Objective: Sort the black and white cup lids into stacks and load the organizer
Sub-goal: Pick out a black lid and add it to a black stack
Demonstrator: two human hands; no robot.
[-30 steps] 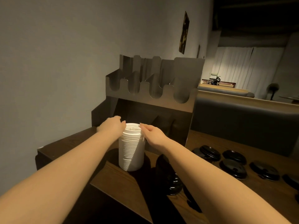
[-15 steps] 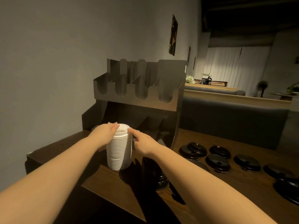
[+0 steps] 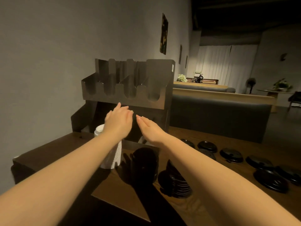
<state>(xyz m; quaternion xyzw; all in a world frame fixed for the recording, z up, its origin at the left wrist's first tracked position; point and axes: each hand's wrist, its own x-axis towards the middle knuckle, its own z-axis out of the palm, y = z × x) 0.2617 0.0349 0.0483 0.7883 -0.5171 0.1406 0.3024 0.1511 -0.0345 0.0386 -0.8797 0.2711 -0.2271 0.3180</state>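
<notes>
A tall stack of white lids stands on the wooden table, partly hidden behind my left forearm. My left hand hovers above and behind it with straight fingers, holding nothing. My right hand is beside it, also flat and empty, in front of the dark organizer. A tall stack of black lids stands just right of the white one, and a lower leaning black stack lies nearer me. Several loose black lids are spread over the table to the right.
The organizer has a row of scooped upper slots and a dark lower bay. A grey wall runs along the left. A dark bench back stands behind the table. The table edge is close to me.
Both hands have let go of the white lid stack and risen toward the organizer's lower bay. The white stack stays standing on the table. The camera has moved closer.
</notes>
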